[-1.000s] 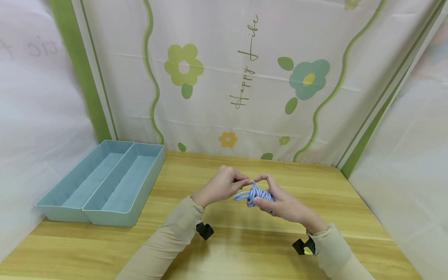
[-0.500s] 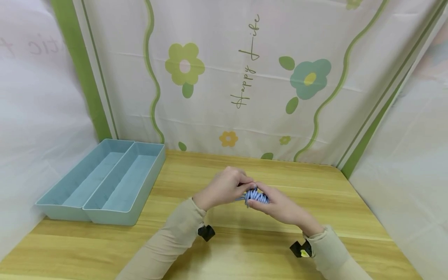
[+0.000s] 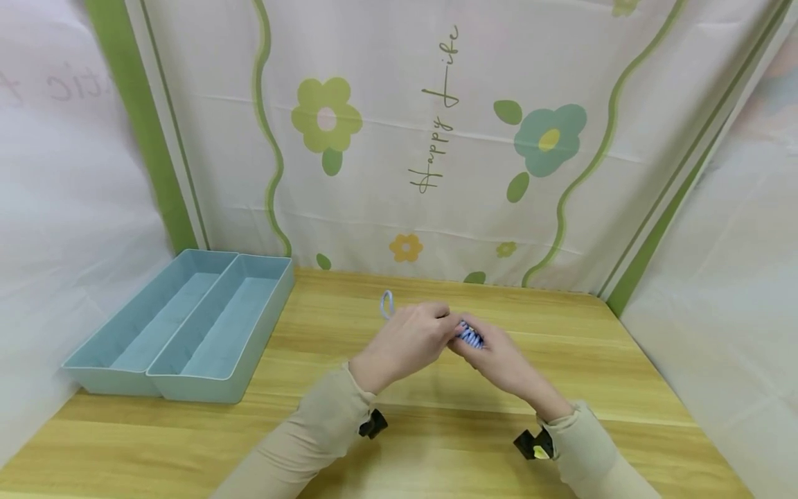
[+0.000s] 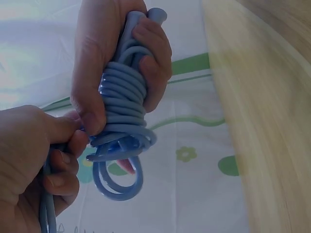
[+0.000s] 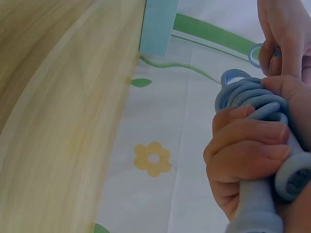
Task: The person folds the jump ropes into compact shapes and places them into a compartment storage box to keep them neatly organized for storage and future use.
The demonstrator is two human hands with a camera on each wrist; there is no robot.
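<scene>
A light blue jump rope (image 3: 470, 335) is wound into a tight bundle, held in the air above the table. My right hand (image 3: 505, 360) grips it, fingers curled round the coils and the handles (image 5: 256, 199). In the left wrist view the coils (image 4: 124, 97) wrap in several turns, with a double loop (image 4: 119, 187) sticking out at the end away from the handles. My left hand (image 3: 408, 343) pinches a doubled length of cord (image 4: 47, 204) right beside the last turns. Past its knuckles, in the head view, a cord loop (image 3: 387, 305) stands out.
Two long pale blue bins (image 3: 218, 378) stand side by side on the left of the wooden table (image 3: 449, 443). A white curtain (image 3: 374, 201) with printed flowers hangs behind the table, and more sheeting flanks both sides.
The left hand has moved slightly right and over the bundle's end, and its hold on the cord has shifted. A cord loop now shows beyond it. The right hand keeps gripping the bundle.
</scene>
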